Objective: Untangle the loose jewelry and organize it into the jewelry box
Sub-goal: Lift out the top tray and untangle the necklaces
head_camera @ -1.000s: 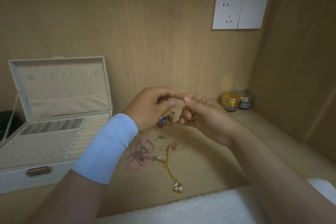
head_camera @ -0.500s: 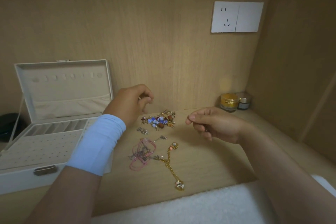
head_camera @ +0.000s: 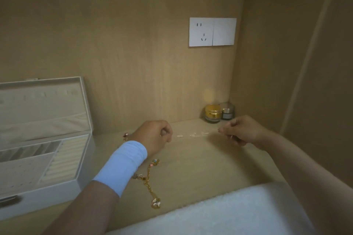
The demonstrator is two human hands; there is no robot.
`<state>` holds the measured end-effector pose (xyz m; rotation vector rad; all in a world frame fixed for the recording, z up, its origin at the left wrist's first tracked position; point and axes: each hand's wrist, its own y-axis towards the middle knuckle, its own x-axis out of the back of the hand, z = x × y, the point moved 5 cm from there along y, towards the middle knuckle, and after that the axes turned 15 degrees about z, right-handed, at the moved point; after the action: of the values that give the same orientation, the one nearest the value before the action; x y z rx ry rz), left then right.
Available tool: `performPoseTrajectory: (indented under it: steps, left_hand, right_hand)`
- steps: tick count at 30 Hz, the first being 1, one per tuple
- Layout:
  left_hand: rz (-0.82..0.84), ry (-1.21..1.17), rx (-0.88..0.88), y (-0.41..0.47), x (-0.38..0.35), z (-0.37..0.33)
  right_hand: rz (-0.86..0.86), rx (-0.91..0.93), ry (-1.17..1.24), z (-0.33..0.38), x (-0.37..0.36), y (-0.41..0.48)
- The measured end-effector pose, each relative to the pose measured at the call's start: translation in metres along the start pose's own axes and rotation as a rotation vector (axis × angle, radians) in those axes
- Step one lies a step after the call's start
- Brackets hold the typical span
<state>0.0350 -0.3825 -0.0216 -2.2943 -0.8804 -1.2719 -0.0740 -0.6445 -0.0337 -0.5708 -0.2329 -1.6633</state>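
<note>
I have a thin, pale chain (head_camera: 193, 135) pulled out between my two hands, and it is blurred enough that I can only call it a fine chain or cord. My left hand (head_camera: 152, 136) is curled into a pinch on one end, my right hand (head_camera: 240, 131) pinched on the other, and they sit well apart so the strand runs nearly straight above the wooden shelf (head_camera: 210, 168). I judge that is the point of the hold: stretched out, any knot would show, and the piece stays free of the rest.

The gold charm bracelet (head_camera: 150, 183) lies on the shelf just below my left wrist, its blue wristband (head_camera: 124, 166) covering whatever is beside it; a few beads (head_camera: 126, 135) peek out behind that hand. The jewelry box (head_camera: 57, 181) stands open at the left, lid up, its slots and ring rolls looking empty so far, so most sorting appears undone. Two small jars (head_camera: 218, 113) sit in the back corner, clear of the work
</note>
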Motion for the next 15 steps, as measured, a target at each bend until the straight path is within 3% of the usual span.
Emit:
performPoseTrajectory:
  steps: [6, 15]
  left_hand:
    - [0.071, 0.139, 0.087, 0.033, -0.032, -0.018]
    - [0.139, 0.239, 0.135, 0.051, -0.052, -0.017]
  right_hand:
    - [-0.141, -0.14, -0.027, -0.041, 0.023, -0.001]
    - [-0.232, -0.2, -0.384, -0.054, 0.028, 0.015]
